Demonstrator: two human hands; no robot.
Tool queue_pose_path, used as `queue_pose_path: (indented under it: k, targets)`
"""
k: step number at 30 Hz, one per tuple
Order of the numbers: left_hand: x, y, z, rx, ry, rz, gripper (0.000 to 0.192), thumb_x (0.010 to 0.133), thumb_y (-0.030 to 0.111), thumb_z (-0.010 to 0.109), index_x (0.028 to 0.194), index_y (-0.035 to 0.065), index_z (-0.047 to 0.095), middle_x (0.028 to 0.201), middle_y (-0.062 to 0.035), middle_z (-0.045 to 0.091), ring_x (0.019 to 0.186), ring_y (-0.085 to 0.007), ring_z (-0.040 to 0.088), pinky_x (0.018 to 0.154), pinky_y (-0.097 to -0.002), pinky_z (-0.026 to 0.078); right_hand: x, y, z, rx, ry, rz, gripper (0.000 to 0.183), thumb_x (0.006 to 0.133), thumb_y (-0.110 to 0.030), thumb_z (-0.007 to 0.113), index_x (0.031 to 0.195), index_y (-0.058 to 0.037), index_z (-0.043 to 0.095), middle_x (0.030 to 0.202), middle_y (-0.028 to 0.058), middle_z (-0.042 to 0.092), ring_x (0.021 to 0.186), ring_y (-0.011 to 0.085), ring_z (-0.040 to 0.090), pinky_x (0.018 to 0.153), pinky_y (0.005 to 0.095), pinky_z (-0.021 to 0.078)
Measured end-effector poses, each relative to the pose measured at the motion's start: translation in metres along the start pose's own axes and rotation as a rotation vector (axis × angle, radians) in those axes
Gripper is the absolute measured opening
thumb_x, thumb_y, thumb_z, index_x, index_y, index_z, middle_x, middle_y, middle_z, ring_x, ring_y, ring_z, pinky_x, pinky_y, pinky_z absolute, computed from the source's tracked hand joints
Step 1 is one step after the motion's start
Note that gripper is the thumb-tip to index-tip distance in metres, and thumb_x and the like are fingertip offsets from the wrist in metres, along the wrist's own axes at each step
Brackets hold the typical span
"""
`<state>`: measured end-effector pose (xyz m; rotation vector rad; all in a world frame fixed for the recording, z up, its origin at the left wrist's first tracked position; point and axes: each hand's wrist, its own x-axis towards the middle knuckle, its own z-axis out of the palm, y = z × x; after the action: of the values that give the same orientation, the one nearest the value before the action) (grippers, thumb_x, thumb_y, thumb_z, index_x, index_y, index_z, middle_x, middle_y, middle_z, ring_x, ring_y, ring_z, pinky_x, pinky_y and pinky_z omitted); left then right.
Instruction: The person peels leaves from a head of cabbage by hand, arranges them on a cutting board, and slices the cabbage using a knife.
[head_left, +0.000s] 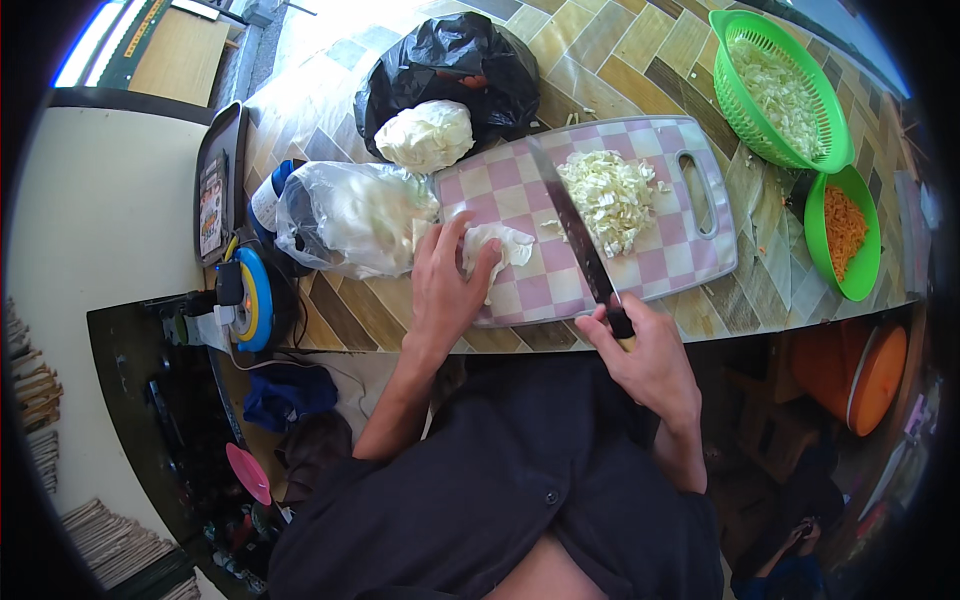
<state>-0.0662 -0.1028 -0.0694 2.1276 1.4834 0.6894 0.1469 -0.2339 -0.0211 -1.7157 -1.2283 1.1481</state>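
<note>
My right hand (641, 360) grips the handle of a kitchen knife (574, 217), whose long blade points up across the cutting board, just left of the cut cabbage. The chopping board (517, 184) has a pink and white check and a handle slot on its right. A heap of chopped cabbage (611, 199) lies on it. At the board's left edge, the thumb and fingers of my left hand (450, 277) hold a pale cabbage leaf (510, 246). Close beside that hand is a clear plastic bag (352, 217) with pale contents, blurred by the film.
Behind the board, a whole cabbage (425, 136) rests against a black plastic bag (457, 67). At right stand a green colander (840, 112) of shredded cabbage and a green bowl (814, 217) of shredded carrot. A blue-yellow cord reel (255, 300) sits left. Another person's hands (806, 529) show lower right.
</note>
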Motion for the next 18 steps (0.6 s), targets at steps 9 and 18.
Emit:
queue_pose_path:
  k: [9, 18]
  targets:
    - [0.006, 0.001, -0.003, 0.011, -0.149, 0.349, 0.026, 0.086, 0.014, 0.08, 0.11, 0.0049, 0.075, 0.121, -0.0104, 0.07, 0.114, -0.0305, 0.063, 0.099, -0.0397, 0.049, -0.033, 0.001, -0.014, -0.093, -0.119, 0.306, 0.034, 0.102, -0.023, 0.061, 0.128, -0.0038, 0.051, 0.068, 0.023, 0.064, 0.064, 0.0453, 0.065, 0.06, 0.0509, 0.0463]
    - [0.007, 0.001, 0.008, -0.043, -0.015, 0.245, 0.017, 0.087, 0.013, 0.078, 0.102, 0.0047, 0.076, 0.106, -0.0102, 0.072, 0.099, -0.0301, 0.066, 0.091, -0.0403, 0.051, -0.037, -0.002, -0.026, -0.057, -0.184, 0.07, 0.049, 0.102, -0.011, 0.054, 0.149, -0.0059, 0.039, 0.085, 0.0259, 0.068, 0.084, 0.0448, 0.069, 0.074, 0.0509, 0.0518]
